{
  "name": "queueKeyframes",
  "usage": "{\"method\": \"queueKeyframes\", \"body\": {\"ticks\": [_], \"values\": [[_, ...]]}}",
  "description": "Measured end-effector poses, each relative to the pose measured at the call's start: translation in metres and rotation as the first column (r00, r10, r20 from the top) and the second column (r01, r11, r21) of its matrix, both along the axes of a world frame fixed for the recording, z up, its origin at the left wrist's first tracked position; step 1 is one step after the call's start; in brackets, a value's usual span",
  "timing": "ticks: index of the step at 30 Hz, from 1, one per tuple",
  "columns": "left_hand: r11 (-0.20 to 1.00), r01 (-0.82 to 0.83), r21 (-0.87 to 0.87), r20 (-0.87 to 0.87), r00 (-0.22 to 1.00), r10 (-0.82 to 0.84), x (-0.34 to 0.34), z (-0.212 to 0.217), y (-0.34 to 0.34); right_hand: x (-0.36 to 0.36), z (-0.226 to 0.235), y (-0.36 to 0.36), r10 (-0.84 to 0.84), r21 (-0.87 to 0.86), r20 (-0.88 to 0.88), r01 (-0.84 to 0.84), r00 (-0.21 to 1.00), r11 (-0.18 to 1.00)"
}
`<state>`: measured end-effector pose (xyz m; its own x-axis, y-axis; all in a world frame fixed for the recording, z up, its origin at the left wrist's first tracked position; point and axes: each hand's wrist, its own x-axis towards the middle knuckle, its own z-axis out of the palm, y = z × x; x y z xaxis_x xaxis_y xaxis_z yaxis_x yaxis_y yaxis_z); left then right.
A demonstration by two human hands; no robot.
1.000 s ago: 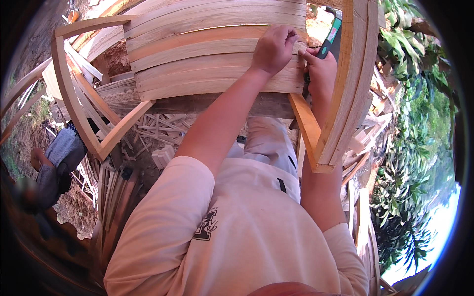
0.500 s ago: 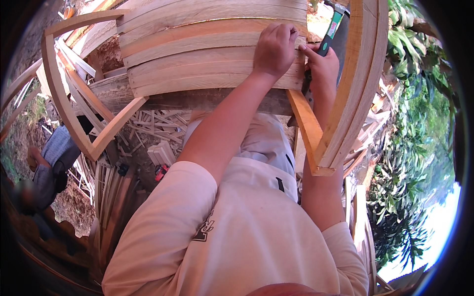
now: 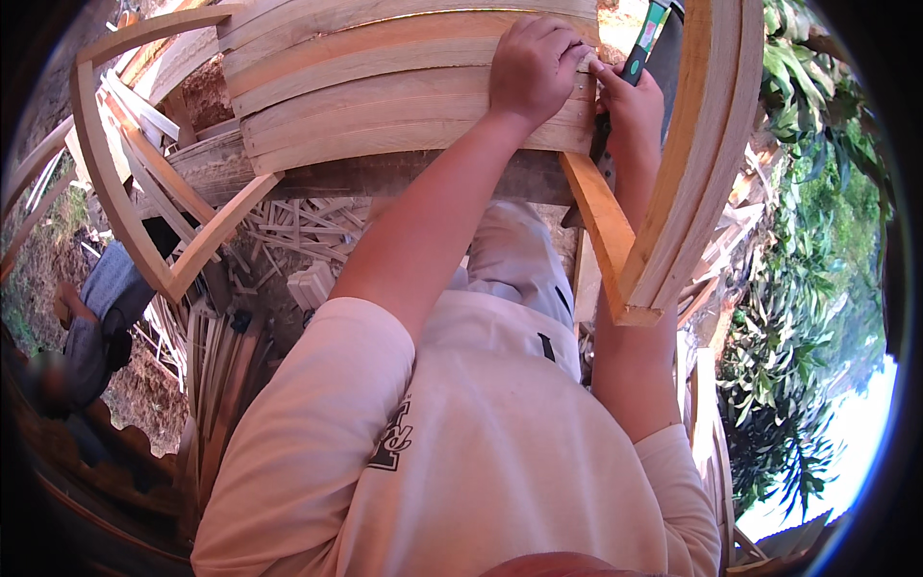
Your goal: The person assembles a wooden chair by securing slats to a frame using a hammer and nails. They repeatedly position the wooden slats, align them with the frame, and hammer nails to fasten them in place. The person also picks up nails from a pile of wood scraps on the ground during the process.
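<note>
Where the view curves at the far left, another person (image 3: 106,298) in grey and dark clothes is partly visible, the outline blurred. Just to the right, a wooden frame (image 3: 97,139) of joined bars bends down to a pointed corner, its upper and lower bars reaching toward a panel (image 3: 385,111) of pale wooden slats. Loose sticks (image 3: 133,159) show through that frame, and below it long wood strips (image 3: 216,361) lean together. Farther right, scraps (image 3: 303,223) of wood lie scattered on the ground beneath a thick beam (image 3: 413,175), which runs under the panel's near edge. The slats of the panel lie side by side across the upper middle, between the two frames. Over their right end sits the left hand (image 3: 536,75), fingers curled closed and fingertips drawn together at the panel's edge; whether they pinch anything small, I cannot tell. Right beside it, the right hand (image 3: 633,106) grips a hammer (image 3: 642,56) by its black and green handle, head end upward, while its thumb points toward the left fingertips. Past that hand stands the right frame (image 3: 697,144), with an orange-toned brace (image 3: 598,212) slanting from the panel to its lower corner. Leafy plants (image 3: 784,365) fill the far right.
</note>
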<state>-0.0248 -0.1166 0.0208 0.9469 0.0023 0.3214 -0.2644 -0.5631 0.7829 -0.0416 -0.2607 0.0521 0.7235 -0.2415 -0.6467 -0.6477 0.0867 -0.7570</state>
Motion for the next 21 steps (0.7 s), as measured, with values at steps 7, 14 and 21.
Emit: {"method": "queueKeyframes", "body": {"ticks": [7, 14, 21], "values": [[1.0, -0.006, 0.031, -0.021, 1.0, 0.006, 0.0, -0.004, 0.001, 0.0, -0.003, 0.0, 0.015, 0.023, 0.01, -0.016, 1.0, 1.0], [1.0, 0.005, 0.026, -0.02, 1.0, -0.004, 0.001, -0.002, 0.0, -0.003, -0.009, -0.005, -0.028, -0.032, 0.053, 0.03, 0.998, 0.999], [0.999, -0.024, 0.029, 0.002, 1.0, 0.024, 0.001, -0.002, 0.002, -0.033, 0.089, -0.049, 0.106, 0.263, 0.146, -0.142, 0.984, 0.954]]}}
